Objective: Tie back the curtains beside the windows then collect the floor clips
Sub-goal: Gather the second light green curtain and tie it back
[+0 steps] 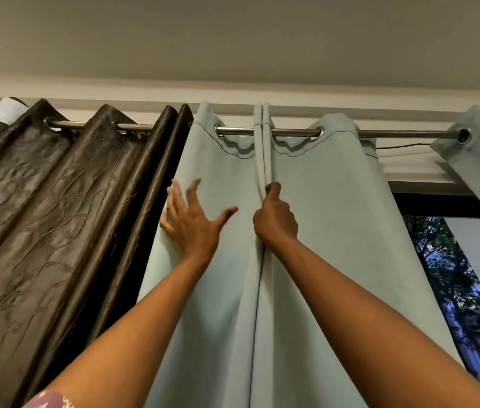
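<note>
My left hand [192,223] presses flat, fingers wide, on the green curtain [336,231], my right hand [275,220] gripping its fold, fingertips hidden.

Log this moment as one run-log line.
stage: gathering curtain | left hand: open, flat on pale green curtain | right hand: grips its middle fold | rod: curtain hung | floor clips: unseen
</note>
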